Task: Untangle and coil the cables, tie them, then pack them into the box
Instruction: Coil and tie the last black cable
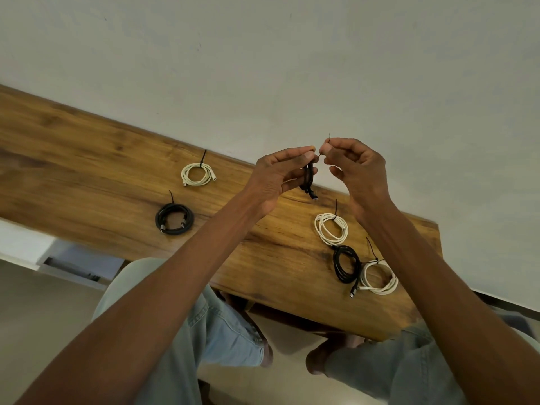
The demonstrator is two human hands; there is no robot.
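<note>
My left hand (pixel 279 178) holds a coiled black cable (pixel 308 179) up above the wooden table (pixel 87 159); its plug end hangs below my fingers. My right hand (pixel 355 168) pinches a thin black tie (pixel 328 140) whose tip sticks up past my fingertips, right beside the coil. On the table lie tied coils: a white one (pixel 198 174) and a black one (pixel 174 219) to the left, and a white coil (pixel 331 228), a black coil (pixel 346 264) and another white coil (pixel 379 276) to the right. No box is in view.
The table stands against a pale wall (pixel 292 54). Its near edge runs diagonally above my knees in light jeans (pixel 222 323). A white unit (pixel 73 264) stands on the floor at the left.
</note>
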